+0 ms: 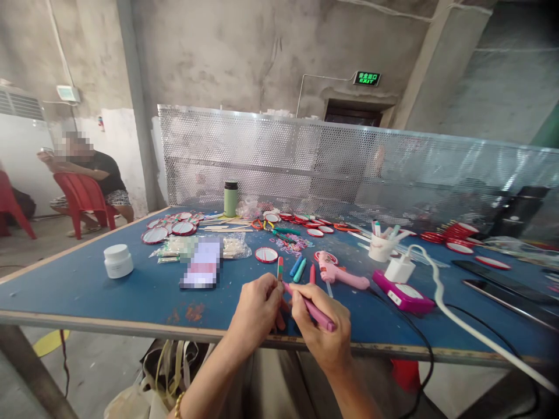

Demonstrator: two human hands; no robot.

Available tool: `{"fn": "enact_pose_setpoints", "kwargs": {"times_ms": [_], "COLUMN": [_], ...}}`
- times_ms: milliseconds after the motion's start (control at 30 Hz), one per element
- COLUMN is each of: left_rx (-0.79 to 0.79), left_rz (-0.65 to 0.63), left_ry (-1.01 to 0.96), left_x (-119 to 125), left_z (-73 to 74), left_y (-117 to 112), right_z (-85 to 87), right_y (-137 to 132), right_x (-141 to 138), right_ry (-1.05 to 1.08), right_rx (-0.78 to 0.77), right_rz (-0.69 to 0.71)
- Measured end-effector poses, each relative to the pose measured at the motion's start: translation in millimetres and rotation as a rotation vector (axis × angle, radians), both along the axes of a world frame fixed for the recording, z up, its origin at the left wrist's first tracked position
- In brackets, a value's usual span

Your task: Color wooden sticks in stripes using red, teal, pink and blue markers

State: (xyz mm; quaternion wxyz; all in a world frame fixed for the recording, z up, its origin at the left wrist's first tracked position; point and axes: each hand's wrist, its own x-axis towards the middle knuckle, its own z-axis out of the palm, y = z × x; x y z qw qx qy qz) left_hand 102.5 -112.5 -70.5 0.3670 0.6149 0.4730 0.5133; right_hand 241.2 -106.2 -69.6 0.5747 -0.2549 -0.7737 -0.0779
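My left hand (257, 305) is closed around a small flat wooden stick (280, 269) that stands up from the fingers and bears red and green bands. In my right hand (332, 343) a pink-purple marker (318, 314) is gripped like a pen, its tip at the lower part of the stick. Just beyond the hands lie a blue marker (296, 266), a teal marker (300, 270) and a red marker (312, 273). A round red-rimmed disc (266, 255) rests behind the left hand.
Right of the hands are a pink glue gun (345, 276), a magenta power strip (404, 294) with a white plug, and a cup of pens (381, 249). To the left stand a phone (203, 262) and a white jar (117, 262). A perforated metal screen (262, 157) borders the table's back.
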Motion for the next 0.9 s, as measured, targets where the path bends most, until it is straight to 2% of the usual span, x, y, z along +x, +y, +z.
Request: {"fn": "enact_pose_setpoints", "kwargs": {"times_ms": [333,500,633,900], "left_rx": [0.005,-0.005,-0.014,-0.011], "left_rz": [0.013,0.0,-0.003,0.003], "left_ry": [0.02,-0.01,-0.02,-0.011], "left_x": [-0.2,-0.2,0.5,-0.1], "left_z": [-0.9,-2.2,-2.4,1.8], "left_y": [0.1,0.8,0.5,-1.1], "right_z": [0.0,-1.0,-1.6,-1.3], "right_y": [0.8,0.2,0.0,0.3], "right_x": [-1.4,-0.1,0.4,-1.2], "right_ry": [-0.013,0.034,0.075,0.014], "right_rx": [-0.002,0.016,-0.002,0.014], "right_rz": [0.026,-0.03,-0.024,0.006]}}
